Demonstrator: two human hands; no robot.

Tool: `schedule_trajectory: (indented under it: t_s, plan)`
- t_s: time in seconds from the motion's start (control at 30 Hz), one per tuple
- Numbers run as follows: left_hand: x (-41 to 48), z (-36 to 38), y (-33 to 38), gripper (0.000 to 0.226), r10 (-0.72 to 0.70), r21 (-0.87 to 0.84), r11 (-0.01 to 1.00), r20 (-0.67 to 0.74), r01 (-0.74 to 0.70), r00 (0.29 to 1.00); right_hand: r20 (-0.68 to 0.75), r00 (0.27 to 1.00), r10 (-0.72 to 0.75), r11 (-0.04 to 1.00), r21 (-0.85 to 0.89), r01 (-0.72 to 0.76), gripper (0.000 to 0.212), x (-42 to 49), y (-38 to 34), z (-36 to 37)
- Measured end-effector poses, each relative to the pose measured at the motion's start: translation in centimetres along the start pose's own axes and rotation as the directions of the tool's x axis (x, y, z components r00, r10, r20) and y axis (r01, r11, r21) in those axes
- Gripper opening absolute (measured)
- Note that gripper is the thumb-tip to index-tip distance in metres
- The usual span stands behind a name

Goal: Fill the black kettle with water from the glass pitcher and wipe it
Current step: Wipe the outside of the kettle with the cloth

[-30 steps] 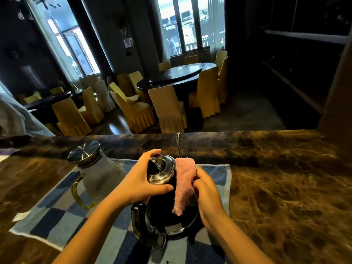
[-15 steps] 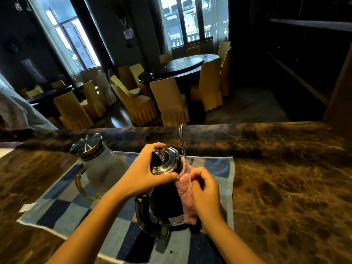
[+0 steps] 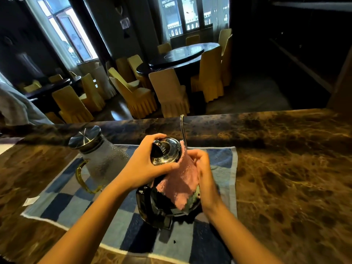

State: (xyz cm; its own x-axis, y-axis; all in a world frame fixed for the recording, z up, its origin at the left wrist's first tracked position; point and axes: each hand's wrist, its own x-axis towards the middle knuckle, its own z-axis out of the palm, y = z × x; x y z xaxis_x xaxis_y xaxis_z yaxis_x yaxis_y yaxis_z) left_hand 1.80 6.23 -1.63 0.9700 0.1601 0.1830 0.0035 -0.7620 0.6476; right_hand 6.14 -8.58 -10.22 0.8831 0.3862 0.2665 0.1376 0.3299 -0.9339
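Black and glossy, the squat kettle (image 3: 163, 202) stood upright on the blue-and-grey checked towel (image 3: 66, 204), between my two hands, its long axis straight up. My left hand (image 3: 144, 164) reached it from the left, fingers and thumb curled round the polished metal lid (image 3: 166, 152). My right hand (image 3: 203, 168) was on its right flank, fingers curled and pinching the pink fluffy cloth (image 3: 181, 184) against the body. The cloth hung from just below the lid almost to the base.

The wall to be wiped lay directly left of my right fingers, touching them through the cloth. I judged the wiping to be the step in hand, with a stroke down or round the wall the likely need.

Two things would limit that stroke. The thin curved metal spout (image 3: 182, 128) rose on the far side just beyond the cloth, and the thick black handle (image 3: 142, 202) stuck out on the near left.

The frosted glass pitcher (image 3: 103, 161), capped in steel, stood to the left on the same towel, near my left forearm but apart from the kettle. Around the towel lay the brown marble counter (image 3: 285, 168), with a white slip of paper (image 3: 31, 201) at the left. Beyond its far edge were yellow-covered chairs (image 3: 169, 92) round a dark table.
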Motion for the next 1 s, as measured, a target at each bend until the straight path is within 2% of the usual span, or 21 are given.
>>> schedule_trajectory:
  t_s: [0.03, 0.13, 0.17, 0.27, 0.33, 0.43, 0.5, 0.57, 0.63, 0.7, 0.73, 0.83, 0.9, 0.93, 1.0]
  plan:
    - [0.0, 0.0, 0.0, 0.083, 0.001, -0.008, 1.0, -0.003, -0.001, 1.0, -0.058, 0.998, 0.035, 0.999, -0.003, -0.036, 0.029, 0.8, -0.1, 0.2]
    - [0.0, 0.1, 0.1, 0.082, -0.001, -0.011, 1.0, -0.014, 0.0, 1.0, -0.152, 0.988, -0.009, 0.948, -0.315, -0.04, 0.034, 0.6, 1.2, 1.3]
    - [0.0, 0.1, 0.0, 0.082, -0.002, -0.004, 1.0, -0.016, 0.002, 1.0, -0.191, 0.981, -0.029, 0.934, -0.354, -0.041, 0.039, -0.2, 2.2, 1.4]
    - [0.0, 0.1, -0.1, 0.082, -0.01, 0.001, 1.0, -0.015, 0.01, 1.0, -0.265, 0.963, 0.04, 0.953, -0.281, -0.117, 0.056, -2.7, 4.0, 1.6]
    - [-0.1, 0.1, 0.0, 0.082, -0.011, -0.003, 1.0, -0.02, 0.011, 1.0, -0.237, 0.969, 0.065, 0.937, -0.319, -0.14, 0.06, -3.3, 3.1, 2.3]
    - [-0.2, 0.2, 0.2, 0.083, 0.014, 0.003, 1.0, -0.031, -0.014, 0.999, -0.18, 0.983, -0.032, 0.911, -0.409, -0.045, 0.065, -1.5, 0.7, 3.5]
    - [-0.2, 0.3, 0.2, 0.082, 0.027, -0.004, 1.0, -0.045, -0.027, 0.999, -0.192, 0.98, -0.046, 0.906, -0.422, -0.04, 0.06, 0.8, 0.5, 3.1]
    - [-0.2, 0.3, 0.2, 0.083, 0.023, -0.018, 1.0, -0.049, -0.024, 0.999, -0.227, 0.97, 0.087, 0.927, -0.338, -0.162, 0.043, 3.1, 1.1, 1.8]
    - [-0.2, 0.3, 0.0, 0.084, 0.016, -0.029, 0.999, -0.044, -0.017, 0.999, -0.35, 0.903, 0.248, 0.941, -0.137, -0.311, 0.022, 3.8, 2.1, 0.6]
    - [-0.2, 0.4, 0.0, 0.084, 0.017, -0.035, 0.999, -0.053, -0.019, 0.998, -0.486, 0.812, 0.323, 0.935, 0.032, -0.353, 0.008, 2.4, 2.8, 0.4]
    - [-0.2, 0.4, 0.0, 0.085, 0.015, -0.038, 0.999, -0.056, -0.018, 0.998, -0.512, 0.799, 0.314, 0.942, 0.061, -0.331, 0.008, 1.1, 3.0, 0.8]
    - [-0.1, 0.5, 0.1, 0.085, 0.011, -0.041, 0.999, -0.057, -0.013, 0.998, -0.408, 0.909, 0.085, 0.981, -0.127, -0.149, 0.027, -2.2, 2.5, 3.0]
    - [-0.1, 0.5, 0.1, 0.084, 0.026, -0.026, 0.999, -0.059, -0.027, 0.998, -0.302, 0.953, -0.021, 0.972, -0.229, -0.051, 0.039, -0.9, 1.2, 3.8]
    - [-0.1, 0.5, 0.1, 0.083, 0.038, -0.021, 0.999, -0.064, -0.039, 0.997, -0.256, 0.966, -0.031, 0.97, -0.241, -0.033, 0.046, 0.3, 0.6, 4.0]
    - [-0.1, 0.5, -0.1, 0.083, 0.049, -0.028, 0.998, -0.075, -0.051, 0.996, -0.181, 0.982, 0.046, 0.944, -0.315, -0.102, 0.056, 2.7, 0.4, 3.2]
